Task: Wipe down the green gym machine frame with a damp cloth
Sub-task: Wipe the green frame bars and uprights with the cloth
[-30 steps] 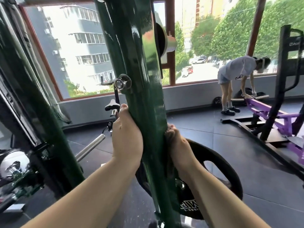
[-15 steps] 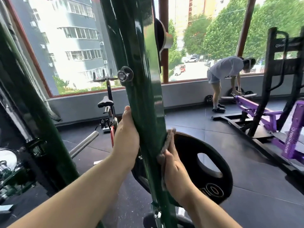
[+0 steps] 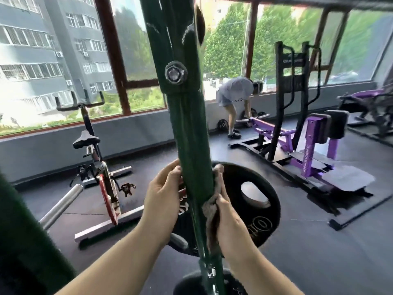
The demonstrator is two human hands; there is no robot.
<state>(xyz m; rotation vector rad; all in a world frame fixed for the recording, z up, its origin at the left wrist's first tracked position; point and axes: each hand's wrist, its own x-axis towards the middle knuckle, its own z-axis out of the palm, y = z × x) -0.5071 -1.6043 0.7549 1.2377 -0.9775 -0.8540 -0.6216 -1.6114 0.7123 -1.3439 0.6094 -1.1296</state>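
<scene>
A dark green upright beam [image 3: 187,128] of the gym machine frame runs down the middle of the view, with a large silver bolt [image 3: 176,73] on its face. My left hand [image 3: 163,194] grips the beam's left edge, fingers curled round it. My right hand [image 3: 229,213] holds a grey-brown cloth [image 3: 210,211] and presses it against the beam's right edge. The cloth is bunched between my palm and the metal. The back of the beam is hidden.
A black weight plate [image 3: 255,205] hangs just behind the beam. A second green post [image 3: 25,241] fills the lower left, with a steel bar [image 3: 61,203] beside it. A spin bike [image 3: 100,167] stands left. A person [image 3: 234,99] bends over a purple machine [image 3: 308,145] at right.
The view has pulled back and swung right. Both hands have slid down the beam relative to the bolt. The cloth shows more along the right edge.
</scene>
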